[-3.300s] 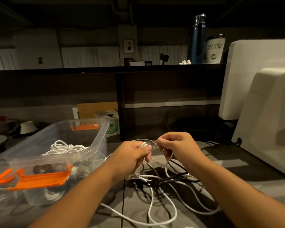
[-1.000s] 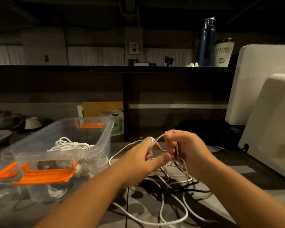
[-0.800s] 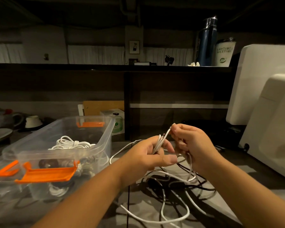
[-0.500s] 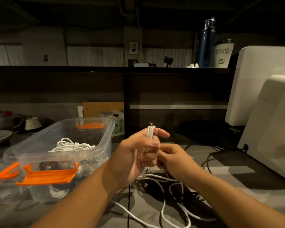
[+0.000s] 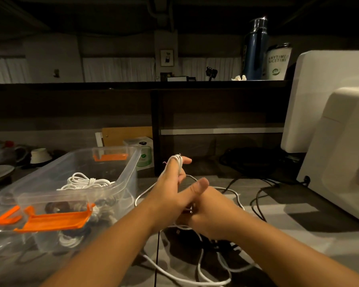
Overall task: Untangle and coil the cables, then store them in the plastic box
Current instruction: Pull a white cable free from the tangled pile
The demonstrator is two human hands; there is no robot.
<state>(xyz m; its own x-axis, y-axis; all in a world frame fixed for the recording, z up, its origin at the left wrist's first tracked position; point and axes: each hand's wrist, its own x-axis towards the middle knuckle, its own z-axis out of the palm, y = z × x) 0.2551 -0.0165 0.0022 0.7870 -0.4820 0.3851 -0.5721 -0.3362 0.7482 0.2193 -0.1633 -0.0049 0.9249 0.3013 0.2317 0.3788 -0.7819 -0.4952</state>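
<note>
My left hand is raised above the table with loops of a white cable wound over its hooked fingertips; its thumb sticks out to the right, off the loops. Just below and behind it, my right hand grips the same cable, its fingers mostly hidden by the left palm. The rest of the white cable lies tangled with a black cable on the table under my wrists. The clear plastic box with orange latches stands at the left and holds coiled white cables.
A large white appliance fills the right side. A dark wooden partition stands behind, with a bottle and cup on its top. A small white-green box sits behind the plastic box; dishes lie far left.
Over the last second the hands wound the white cable round my left fingers. My left thumb has since come off the loops, and my right hand dropped below the left palm.
</note>
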